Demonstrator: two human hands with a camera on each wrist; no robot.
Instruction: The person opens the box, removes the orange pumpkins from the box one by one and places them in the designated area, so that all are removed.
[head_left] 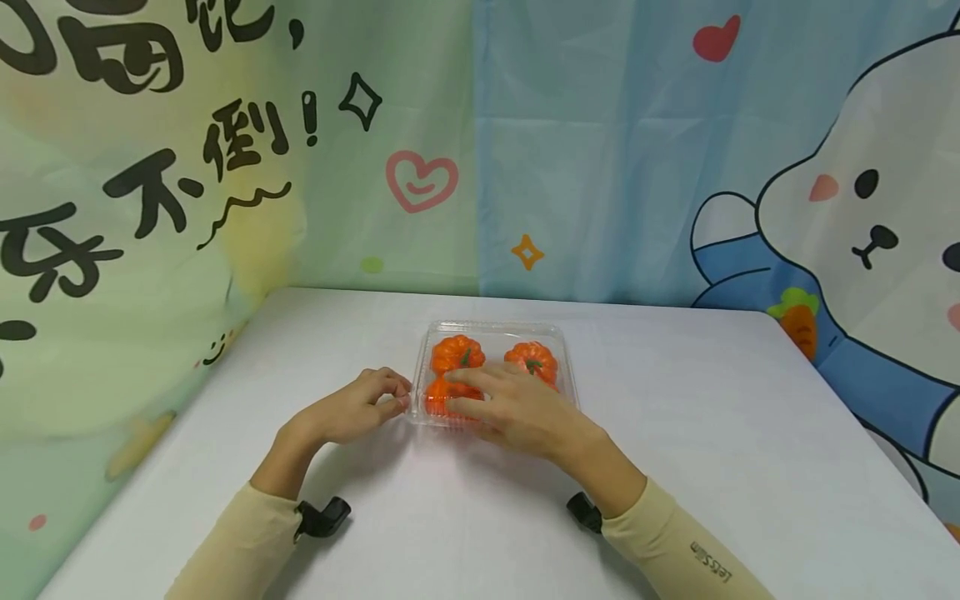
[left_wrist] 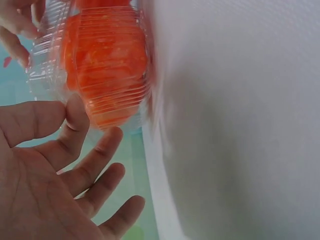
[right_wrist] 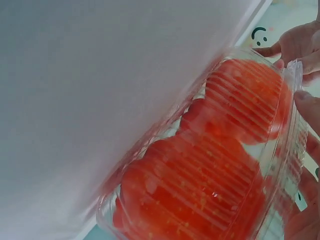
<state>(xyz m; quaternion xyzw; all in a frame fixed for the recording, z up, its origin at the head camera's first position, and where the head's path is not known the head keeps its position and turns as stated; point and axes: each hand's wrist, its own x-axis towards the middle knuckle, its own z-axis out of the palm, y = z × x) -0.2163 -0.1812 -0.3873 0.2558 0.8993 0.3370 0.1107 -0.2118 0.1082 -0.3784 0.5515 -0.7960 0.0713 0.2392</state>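
White table (head_left: pixel 712 400), plain surface, spreading beneath the fingers of left hand (head_left: pixel 348 408) and right hand (head_left: pixel 517 412); far edge beyond all fingertips. Directly on it: one clear plastic box (head_left: pixel 495 336), right beside the left fingertips, partly under the right fingers.

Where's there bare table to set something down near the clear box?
Widest open patch: the white table right of the clear box, out to the table's right edge. Another lies between the left grip and the table's left edge. Crowded: the box itself, orange pumpkins inside, right grip over its front.
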